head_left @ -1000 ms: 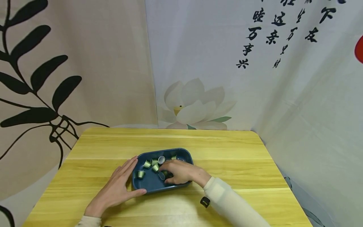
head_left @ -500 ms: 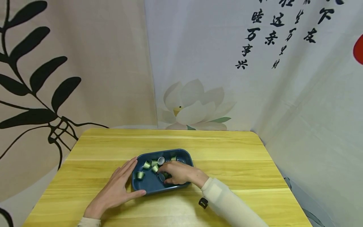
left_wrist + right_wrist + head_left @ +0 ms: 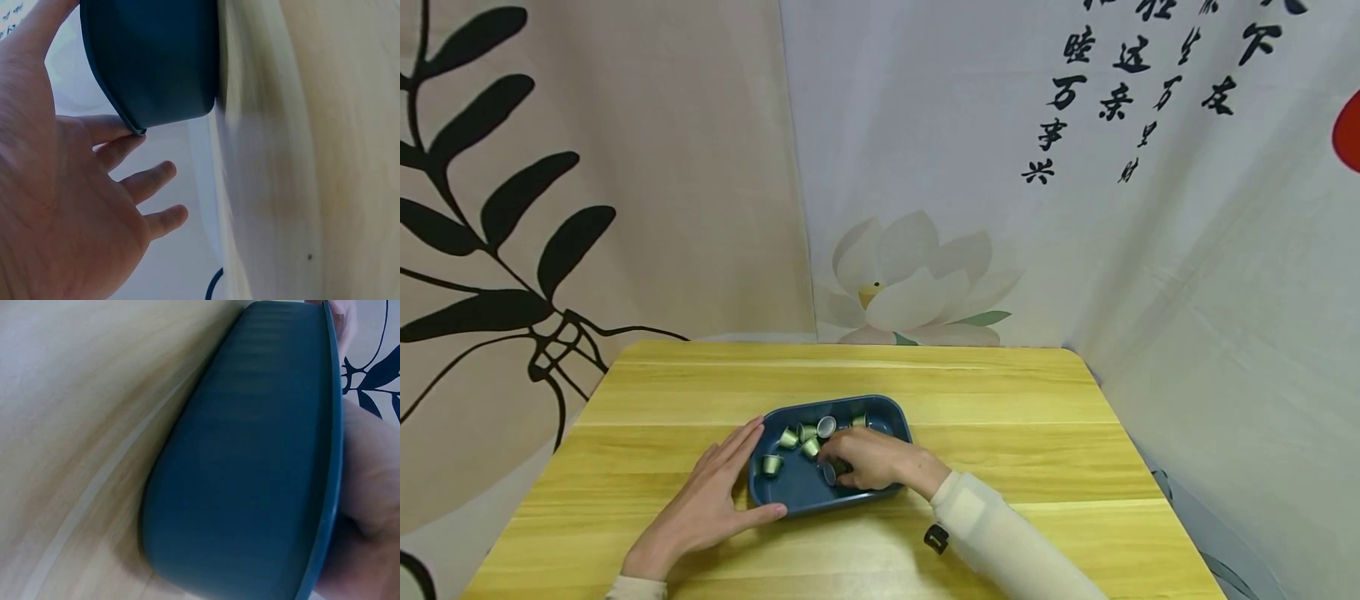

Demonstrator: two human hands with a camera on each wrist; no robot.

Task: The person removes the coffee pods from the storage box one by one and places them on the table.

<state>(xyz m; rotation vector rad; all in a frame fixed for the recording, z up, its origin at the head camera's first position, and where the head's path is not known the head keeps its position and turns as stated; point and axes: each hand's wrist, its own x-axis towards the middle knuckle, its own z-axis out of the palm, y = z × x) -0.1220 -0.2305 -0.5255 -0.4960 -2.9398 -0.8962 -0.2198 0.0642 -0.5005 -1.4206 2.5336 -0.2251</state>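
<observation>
A dark blue tray holds several green coffee capsules, among them one by the left wall and one with its pale lid facing up. My left hand rests at the tray's left end, its fingers extended along the rim and the thumb at the near corner. In the left wrist view that hand has two fingertips at the tray's rim. Inside the tray, toward the right, my right hand pinches a coffee capsule between thumb and fingers; the hand covers most of it.
The tray stands on a yellow wood-grain table. Behind it hangs a pale cloth backdrop with printed leaves, a flower and writing. A small black device sits at the right sleeve.
The right fingers have shifted slightly around the capsule in the tray. The left hand and the tray stay put, and the head view has tilted a little.
</observation>
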